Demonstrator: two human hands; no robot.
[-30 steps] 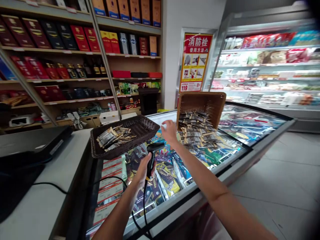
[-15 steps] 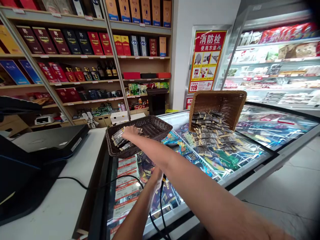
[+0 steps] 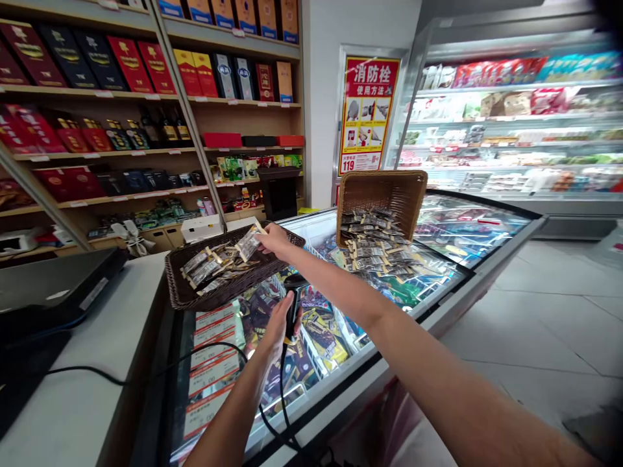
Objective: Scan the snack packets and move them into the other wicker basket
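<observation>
My right hand [image 3: 273, 240] pinches a small clear snack packet [image 3: 248, 244] above the dark brown wicker basket [image 3: 182, 299]. Several similar packets [image 3: 207, 267] lie loose in the basket's left part. Closed around a black handheld scanner [image 3: 293, 308] is my left hand [image 3: 280, 319], low over the freezer glass. The scanner's cable [image 3: 283, 376] hangs down from its handle. To the right, a light brown wicker basket [image 3: 417, 201] lies tipped on its side. A pile of like packets [image 3: 377, 240] spills from its mouth onto the glass.
Under the baskets is a glass-topped freezer [image 3: 357, 350] with bagged goods inside and price labels [image 3: 214, 357] along its left. A white counter [image 3: 97, 383] with black equipment [image 3: 63, 285] borders it at left. Behind stand shelves of boxes [image 3: 129, 61]; a refrigerated display [image 3: 506, 123] is at right.
My right hand has lifted from among the dark basket's packets and now holds one up. My left hand and the scanner, earlier hidden behind my right arm, now show. The view has turned right.
</observation>
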